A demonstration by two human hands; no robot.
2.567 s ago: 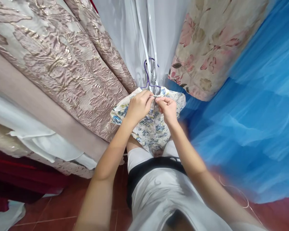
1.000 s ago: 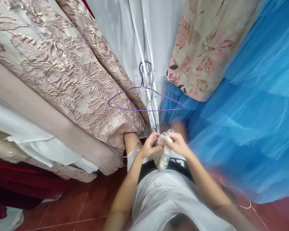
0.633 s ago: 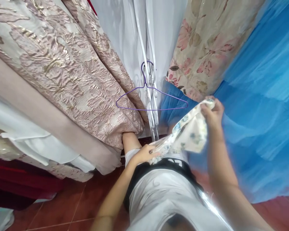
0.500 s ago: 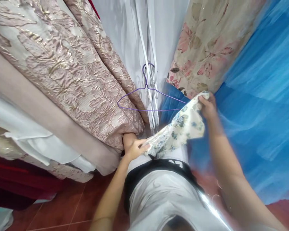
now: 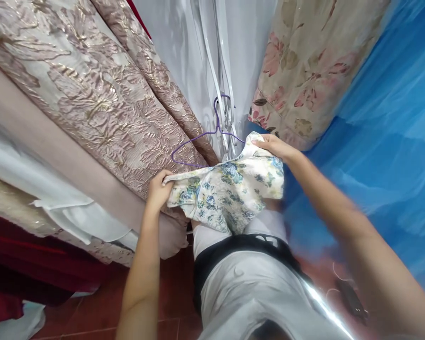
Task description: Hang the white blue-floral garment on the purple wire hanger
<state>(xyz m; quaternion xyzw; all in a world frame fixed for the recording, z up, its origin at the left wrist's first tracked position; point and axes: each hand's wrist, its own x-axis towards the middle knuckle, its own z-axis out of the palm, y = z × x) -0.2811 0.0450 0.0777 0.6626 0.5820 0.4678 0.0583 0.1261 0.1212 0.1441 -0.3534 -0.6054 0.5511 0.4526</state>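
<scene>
A pair of white shorts [image 5: 230, 189] with blue and yellow flowers is stretched between my two hands by the waistband. My left hand [image 5: 160, 189] is closed around its left end. At the upper right end, my right hand [image 5: 274, 145] pinches the band between thumb and fingers. Behind the shorts hangs a purple hanger [image 5: 194, 138], its hook among white straps [image 5: 212, 61]. The shorts cover the hanger's lower right part.
Pink and gold brocade fabric [image 5: 102, 94] hangs at the left, beside white and red garments. Floral cloth [image 5: 304, 80] and blue tulle [image 5: 382, 141] hang at the right. A dark power strip [image 5: 352, 297] lies on the red tiled floor [image 5: 156, 326].
My left hand has moved left and up, my right hand left. The shorts, bunched and slanted before, are now spread wide and more level in front of the hanger.
</scene>
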